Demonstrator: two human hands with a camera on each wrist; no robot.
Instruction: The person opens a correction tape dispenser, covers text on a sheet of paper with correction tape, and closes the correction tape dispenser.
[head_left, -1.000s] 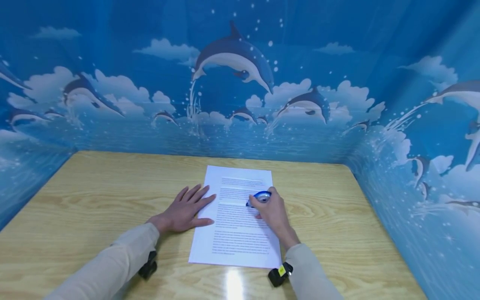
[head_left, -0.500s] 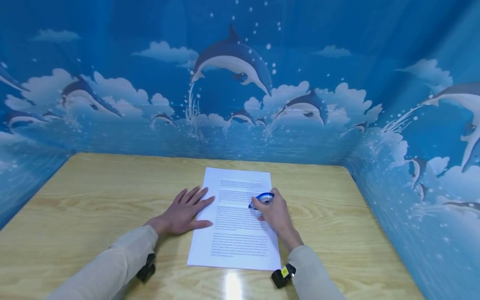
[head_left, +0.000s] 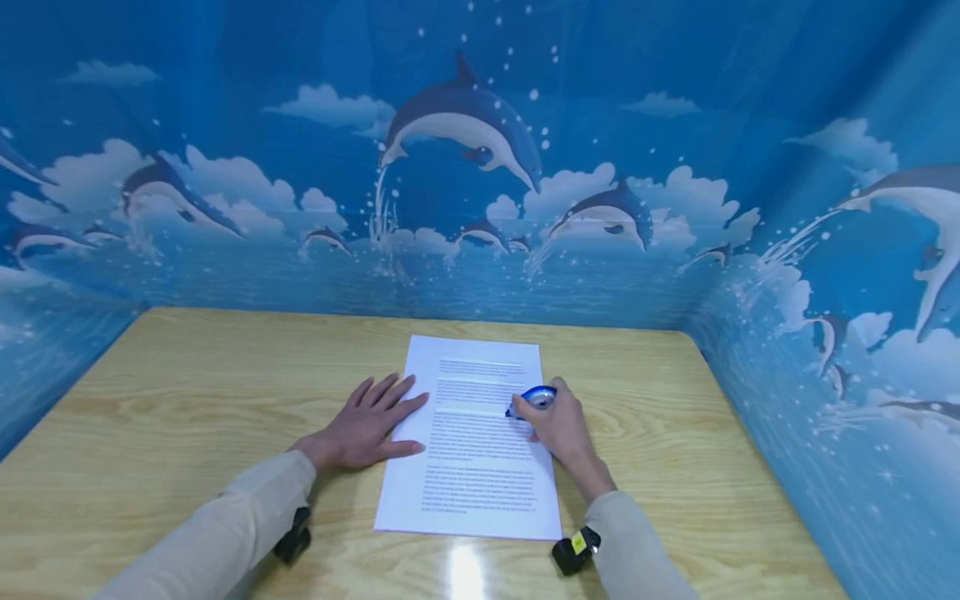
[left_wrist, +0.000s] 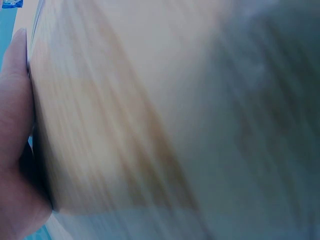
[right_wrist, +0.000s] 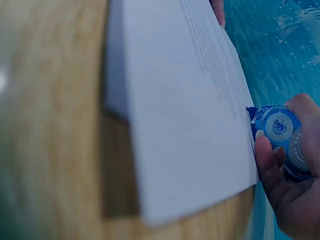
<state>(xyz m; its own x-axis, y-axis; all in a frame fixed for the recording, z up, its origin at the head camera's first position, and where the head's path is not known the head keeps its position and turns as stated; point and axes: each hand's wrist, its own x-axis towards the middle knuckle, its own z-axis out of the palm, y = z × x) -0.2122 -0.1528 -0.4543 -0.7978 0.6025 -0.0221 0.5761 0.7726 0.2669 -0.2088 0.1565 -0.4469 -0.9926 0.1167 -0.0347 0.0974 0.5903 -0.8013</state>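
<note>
A sheet of paper printed with text (head_left: pixel 487 521) lies on the table. My left hand (head_left: pixel 367 427) rests flat over its left edge, fingers spread; the left wrist view shows only part of this hand (left_wrist: pixel 15 115) at its left side. My right hand (head_left: pixel 564 429) grips a blue correction tape (head_left: pixel 537 397) between thumb and fingers. In the right wrist view, the tip of the correction tape (right_wrist: pixel 278 125) is right at the page surface. A white band runs across the text to the left of that tip.
The light wood table (head_left: pixel 225 367) surrounds the paper. Blue dolphin-printed curtains (head_left: pixel 315 275) enclose its back and sides. Black wrist cameras (head_left: pixel 572 553) sit at both cuffs, the right one close to the paper's lower right corner.
My right hand has slid the correction tape slightly to the right along the text. The left hand stays in place on the paper. The head view has shifted slightly.
</note>
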